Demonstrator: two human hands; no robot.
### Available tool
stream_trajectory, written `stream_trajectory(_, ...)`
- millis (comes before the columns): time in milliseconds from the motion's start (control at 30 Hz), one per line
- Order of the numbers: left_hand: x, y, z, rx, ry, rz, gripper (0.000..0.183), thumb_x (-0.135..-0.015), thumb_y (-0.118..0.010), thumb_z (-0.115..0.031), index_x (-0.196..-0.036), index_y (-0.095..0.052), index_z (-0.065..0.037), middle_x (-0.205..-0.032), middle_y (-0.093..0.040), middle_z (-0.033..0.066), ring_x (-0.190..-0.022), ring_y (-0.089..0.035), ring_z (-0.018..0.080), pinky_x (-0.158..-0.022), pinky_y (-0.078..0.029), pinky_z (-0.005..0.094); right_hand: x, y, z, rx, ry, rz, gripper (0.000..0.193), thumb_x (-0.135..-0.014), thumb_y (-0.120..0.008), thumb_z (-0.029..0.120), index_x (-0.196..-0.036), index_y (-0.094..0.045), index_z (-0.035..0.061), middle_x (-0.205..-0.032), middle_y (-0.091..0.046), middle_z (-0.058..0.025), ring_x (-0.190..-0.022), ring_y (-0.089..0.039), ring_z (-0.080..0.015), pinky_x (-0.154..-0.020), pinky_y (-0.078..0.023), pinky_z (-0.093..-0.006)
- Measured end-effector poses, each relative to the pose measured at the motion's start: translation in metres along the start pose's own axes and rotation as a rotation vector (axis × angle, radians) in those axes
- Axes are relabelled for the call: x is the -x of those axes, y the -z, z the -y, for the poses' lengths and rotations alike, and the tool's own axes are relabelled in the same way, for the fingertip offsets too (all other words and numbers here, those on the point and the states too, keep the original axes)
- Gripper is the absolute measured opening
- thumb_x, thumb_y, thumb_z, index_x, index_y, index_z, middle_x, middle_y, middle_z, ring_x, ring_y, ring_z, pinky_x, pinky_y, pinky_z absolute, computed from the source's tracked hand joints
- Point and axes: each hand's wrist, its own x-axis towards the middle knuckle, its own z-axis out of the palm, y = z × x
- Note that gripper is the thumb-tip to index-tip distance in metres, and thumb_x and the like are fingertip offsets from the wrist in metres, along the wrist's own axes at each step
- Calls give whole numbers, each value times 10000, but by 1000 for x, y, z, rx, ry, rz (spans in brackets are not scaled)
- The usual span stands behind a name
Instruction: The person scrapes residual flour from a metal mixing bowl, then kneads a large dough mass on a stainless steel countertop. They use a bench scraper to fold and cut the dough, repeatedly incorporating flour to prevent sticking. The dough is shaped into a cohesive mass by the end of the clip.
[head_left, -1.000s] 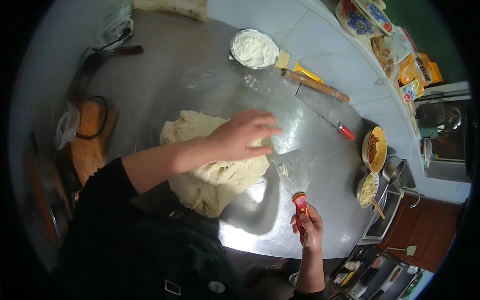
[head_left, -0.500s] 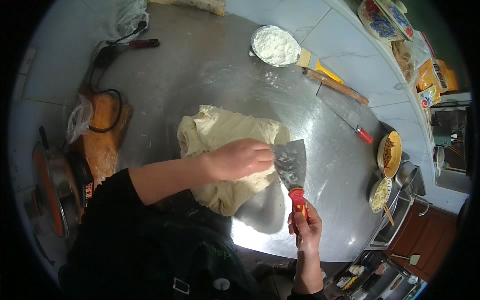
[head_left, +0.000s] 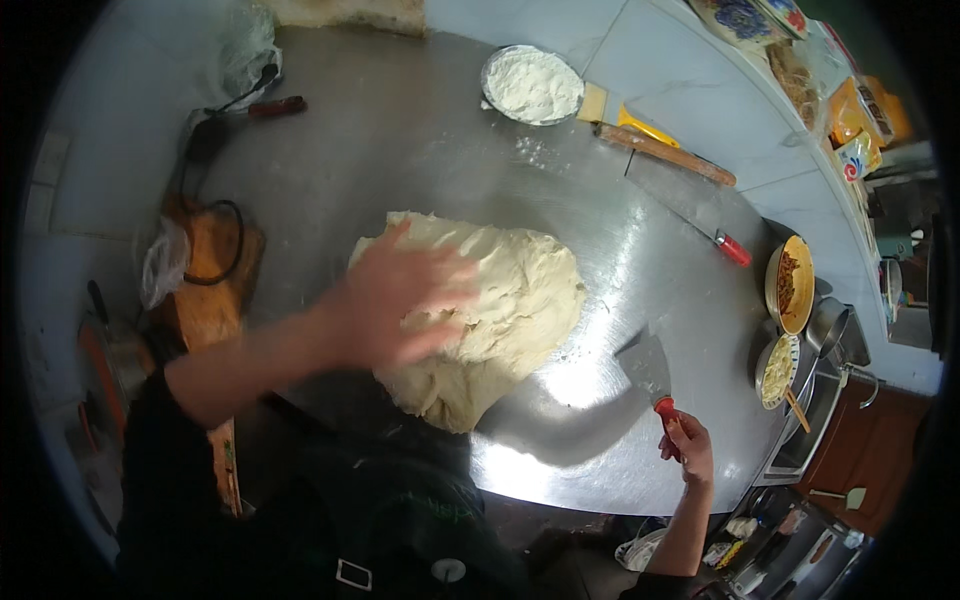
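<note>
Spreading across most of my view, the steel worktop (head_left: 330, 130) supports the work and reflects a bright glare to the right. At its middle, toward my edge, lies a broad mass of pale dough (head_left: 520, 300), its surface folded and lumpy. Over the dough's left part is my left hand (head_left: 400, 295), open with fingers parted; motion blur prevents me from telling whether the palm touches. Beyond, along the tiled wall, rest a wooden rolling pin (head_left: 665, 155) and a bowl of flour (head_left: 533, 86). Right of the dough, clear of it, my right hand (head_left: 688, 447) grips the red handle of a metal scraper (head_left: 648, 368), whose blade points toward the far side. I judge the step in hand to be working the dough by palm, the scraper kept ready. Any next move calls for a steady left palm upon the mass and, should the scraper be used, a low blade angle against the steel.
</note>
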Motion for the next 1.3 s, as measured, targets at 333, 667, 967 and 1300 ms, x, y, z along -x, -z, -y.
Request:
stream_trajectory(333, -112, -60, 81, 533, 324, 587, 911, -693, -595, -655, -1364, -337, -96, -1308, -420, 181, -1200, -425, 322, -962, -378, 413, -60, -19, 93, 304, -176, 175, 282, -836, -593, 229, -984, -638, -7, -583, -538, -25, -424, -434, -55, -377, -318, -198)
stream_trajectory(667, -3, -35, -18, 318, 50, 347, 772, -713, -637, -531, -1320, -413, -109, -1219, -472, 203, -1058, -496, 333, -884, -381, 395, -132, -231, 215, 664, 314, 624, 398, -788, -633, 419, -761, -664, 23, -541, -535, -28, -465, -489, -123, -452, -371, -283)
stream_trajectory(967, 98, -103, -110, 39, 75, 82, 750, -798, -546, -524, -1396, -284, -156, -1392, -267, 196, -1299, -241, 371, -993, -238, 547, 29, -266, 179, 1471, 1465, 231, 388, -758, -533, 120, -1143, -562, 88, -692, -532, -45, -593, -558, -189, -552, -470, -329)
stream_trajectory(1300, 30, -33, 1, -181, 379, 119, 593, -863, -422, -526, -1297, -452, -123, -1326, -423, 181, -1290, -302, 346, -1045, -241, 537, -11, -39, 28, 4, 317, -106, 278, -886, -580, 211, -1067, -594, 0, -628, -538, -9, -470, -465, -62, -405, -347, -201)
